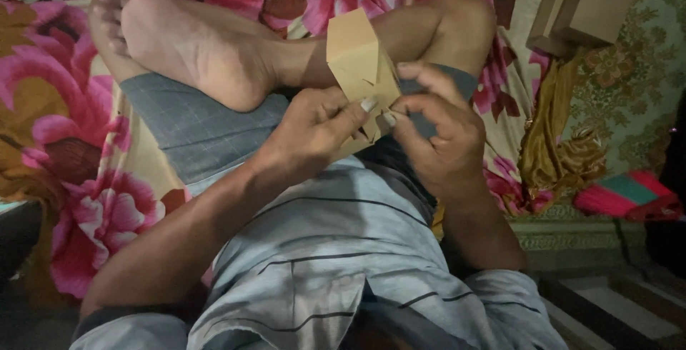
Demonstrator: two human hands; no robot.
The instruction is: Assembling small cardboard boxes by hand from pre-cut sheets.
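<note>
One tan paper bag, partly folded, stands upright over the person's lap between two hands. Left hand — fingers curled, thumb and forefinger pinching its lower flap. Right hand — fingers bent, pinching the same flap from the other side. Two brown boxes lie at upper right, on the floral sheet.

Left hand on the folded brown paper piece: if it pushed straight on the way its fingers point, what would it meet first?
Probably the right hand; the left hand points right across the folded brown paper piece, fingertips nearly touching.
</note>
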